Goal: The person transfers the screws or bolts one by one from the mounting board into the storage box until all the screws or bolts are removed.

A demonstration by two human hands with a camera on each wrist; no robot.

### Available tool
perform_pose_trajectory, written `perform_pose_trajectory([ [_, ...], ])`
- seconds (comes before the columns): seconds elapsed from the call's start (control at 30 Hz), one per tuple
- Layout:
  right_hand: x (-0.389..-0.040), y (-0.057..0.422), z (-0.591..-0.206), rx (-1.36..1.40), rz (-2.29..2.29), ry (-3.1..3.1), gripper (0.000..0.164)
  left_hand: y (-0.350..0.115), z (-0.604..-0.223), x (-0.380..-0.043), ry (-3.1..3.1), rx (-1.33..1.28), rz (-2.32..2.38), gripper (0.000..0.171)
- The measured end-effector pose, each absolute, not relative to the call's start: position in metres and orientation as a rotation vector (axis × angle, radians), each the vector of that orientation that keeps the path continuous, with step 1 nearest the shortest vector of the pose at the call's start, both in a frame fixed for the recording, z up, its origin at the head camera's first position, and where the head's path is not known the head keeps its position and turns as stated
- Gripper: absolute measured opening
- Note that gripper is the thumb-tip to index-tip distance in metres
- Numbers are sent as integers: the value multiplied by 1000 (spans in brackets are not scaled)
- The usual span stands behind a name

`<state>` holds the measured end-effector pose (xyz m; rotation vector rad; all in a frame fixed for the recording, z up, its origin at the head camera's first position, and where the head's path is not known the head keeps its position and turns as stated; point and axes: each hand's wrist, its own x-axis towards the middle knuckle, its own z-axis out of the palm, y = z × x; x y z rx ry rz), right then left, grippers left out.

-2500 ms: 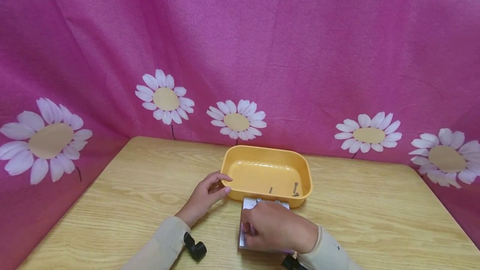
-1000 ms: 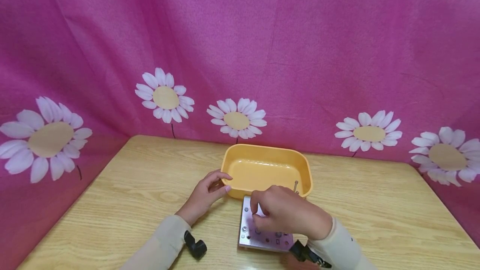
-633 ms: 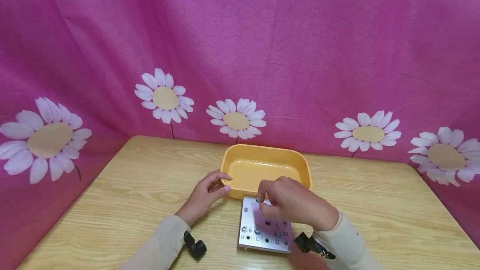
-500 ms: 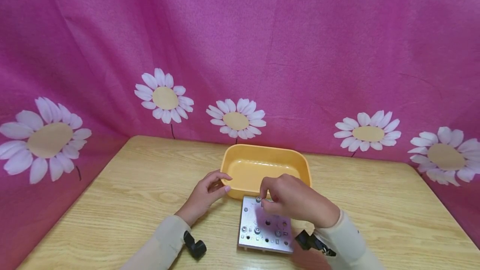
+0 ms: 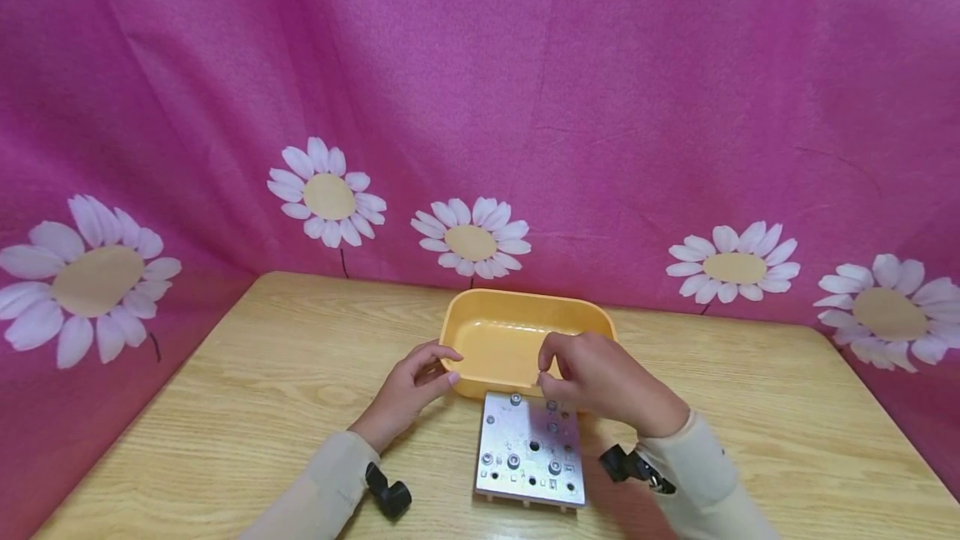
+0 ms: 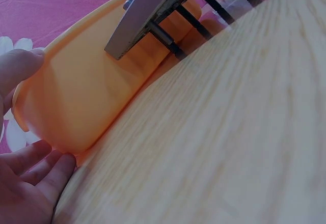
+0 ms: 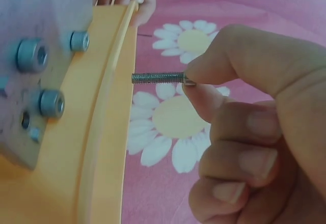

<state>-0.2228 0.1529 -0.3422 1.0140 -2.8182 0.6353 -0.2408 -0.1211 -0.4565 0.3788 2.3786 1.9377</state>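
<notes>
My right hand pinches a threaded bolt by its head between thumb and index finger, its other fingers curled in. The hand is over the near right part of the yellow plastic bin. My left hand holds that bin at its left end, fingers and thumb about the rim and wall. In front of the bin is a silvery metal plate with several socket-head bolts and some bare holes. Seen from the left wrist, threaded shanks stick out below the plate.
A wooden table carries everything. Behind it hangs a pink cloth printed with white daisies. Black clips are strapped to both wrists. The bin's right part is hidden behind my right hand.
My right hand has risen from the plate and moved right and away to the bin, carrying the bolt. More of the plate shows now. My left hand has stayed on the bin.
</notes>
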Motion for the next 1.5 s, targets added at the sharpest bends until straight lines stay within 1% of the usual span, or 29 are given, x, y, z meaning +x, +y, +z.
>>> perform_pose_trajectory([
  [0.47, -238, 164, -354, 843, 707, -2860, 5, -120, -455, -240, 2386, 355, 1941, 20],
  [1.07, -255, 172, -378, 733, 765, -2909, 7, -120, -456, -239, 2362, 375, 1957, 23],
  [1.5, -264, 174, -392, 657, 747, -2945, 4, -121, -456, -241, 2375, 397, 1948, 23],
])
